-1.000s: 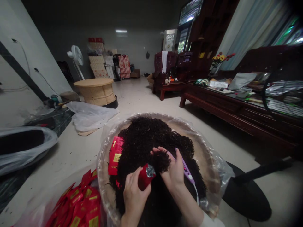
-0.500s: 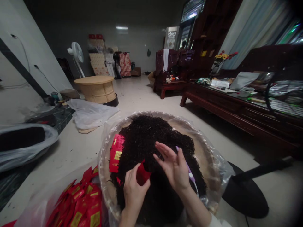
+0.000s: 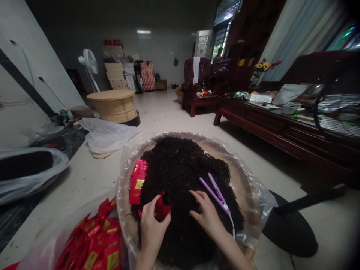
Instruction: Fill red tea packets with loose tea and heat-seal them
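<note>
A small red packet (image 3: 162, 210) with its mouth spread is held between the thumb and fingers of my left hand (image 3: 153, 228). My right hand (image 3: 206, 213) hovers low over the dark loose tea leaves (image 3: 180, 168), thumb and fingers apart, nothing visible between them. The leaves lie heaped in a wide round basket (image 3: 247, 187) lined with clear plastic. To the right of my right hand, a purple hair straightener (image 3: 218, 195) rests on the leaves, its arms apart and its white cord trailing down. Flat red packets (image 3: 137, 182) with gold labels lie at the heap's left edge.
At lower left a clear bag holds many red packets (image 3: 98, 240). A plastic-lined container (image 3: 60, 165) of dark material stands at far left. Beyond are a round wooden table (image 3: 112, 96), a white fan (image 3: 90, 62) and a dark wooden table (image 3: 258, 127). A black round stand base (image 3: 292, 232) sits at right.
My right hand has turned from palm raised to fingers pointing down and in, uncovering the hair straightener. My left hand has moved slightly left and down, still with the red packet.
</note>
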Demonstrator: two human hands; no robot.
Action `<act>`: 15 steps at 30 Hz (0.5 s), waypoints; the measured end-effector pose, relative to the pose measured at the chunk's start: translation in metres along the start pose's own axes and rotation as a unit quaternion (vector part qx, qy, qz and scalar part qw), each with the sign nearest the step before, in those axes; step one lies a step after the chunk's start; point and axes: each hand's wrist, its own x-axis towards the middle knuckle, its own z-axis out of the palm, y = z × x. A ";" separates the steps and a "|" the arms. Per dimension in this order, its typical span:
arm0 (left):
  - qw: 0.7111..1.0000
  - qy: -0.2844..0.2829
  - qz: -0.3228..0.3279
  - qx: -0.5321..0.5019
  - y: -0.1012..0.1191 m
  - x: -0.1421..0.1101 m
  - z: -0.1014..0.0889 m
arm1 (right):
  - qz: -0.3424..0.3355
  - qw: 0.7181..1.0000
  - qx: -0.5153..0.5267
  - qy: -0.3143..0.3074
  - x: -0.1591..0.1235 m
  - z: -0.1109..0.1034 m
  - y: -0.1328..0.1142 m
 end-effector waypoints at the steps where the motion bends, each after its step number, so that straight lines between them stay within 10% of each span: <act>1: 1.000 0.002 -0.002 0.001 -0.001 0.000 -0.001 | -0.009 0.999 0.027 0.019 0.005 0.001 -0.004; 10: 1.000 0.018 -0.010 0.007 -0.006 0.000 -0.009 | 0.023 0.981 -0.194 -0.011 -0.010 0.005 0.024; 15: 1.000 0.019 0.017 0.009 -0.007 0.000 -0.007 | -0.026 0.971 -0.230 -0.056 0.016 0.031 -0.003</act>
